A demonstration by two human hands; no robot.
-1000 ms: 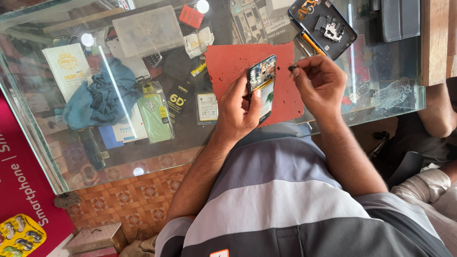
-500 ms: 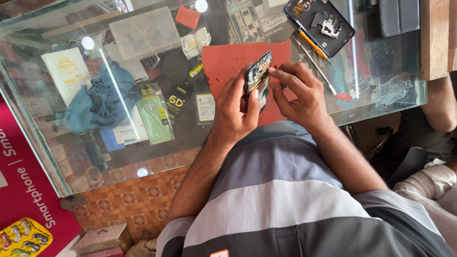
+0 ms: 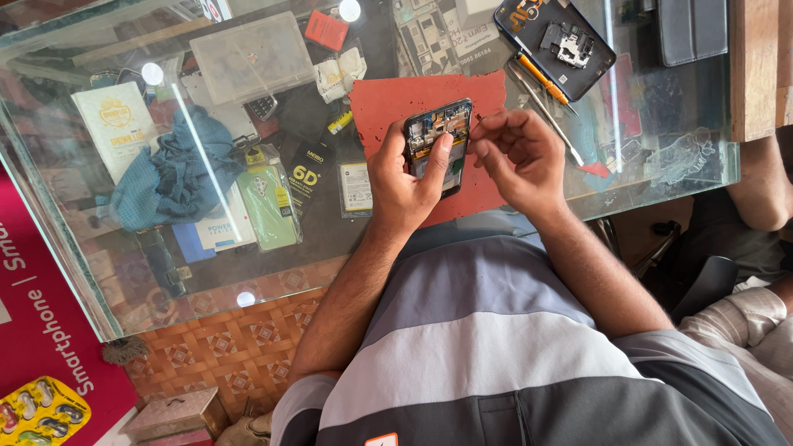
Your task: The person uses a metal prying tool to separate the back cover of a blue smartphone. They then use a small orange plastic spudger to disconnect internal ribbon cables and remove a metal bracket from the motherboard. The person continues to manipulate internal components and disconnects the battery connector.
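**Opened phone held over the red mat**

A glass-topped desk [image 3: 677, 165] fills the view, with a display shelf under the glass showing a blue cloth [image 3: 178, 177], a clear plastic box [image 3: 252, 56] and packets of phone accessories. On the glass lies a red mat [image 3: 388, 103].

The opened phone [image 3: 436, 144] is above that mat, gripped in the left hand [image 3: 405, 186], whose thumb lies across its exposed inner side. The right hand [image 3: 516, 157] is pressed close against the phone's right edge, its fingers curled together in a pinch near the upper corner.

A second ago the right hand stood apart from the phone, pinching a thin tool out to the side; half a second ago it had closed in, and now both hands meet at the phone. The phone has also tipped to face the camera more squarely. By my reading, the work has passed from fetching something to applying it to the phone's inner parts.

Whether the right hand pinches a tool, a screw or nothing cannot be told: the fingertips hide it. The parts inside the phone are too small to make out. Further back, a second dark phone [image 3: 555, 35] with its back removed lies beside an orange-handled screwdriver [image 3: 541, 78] and a thin metal tool [image 3: 545, 111]. Another person's arm [image 3: 760, 186] is cut off at the right edge.
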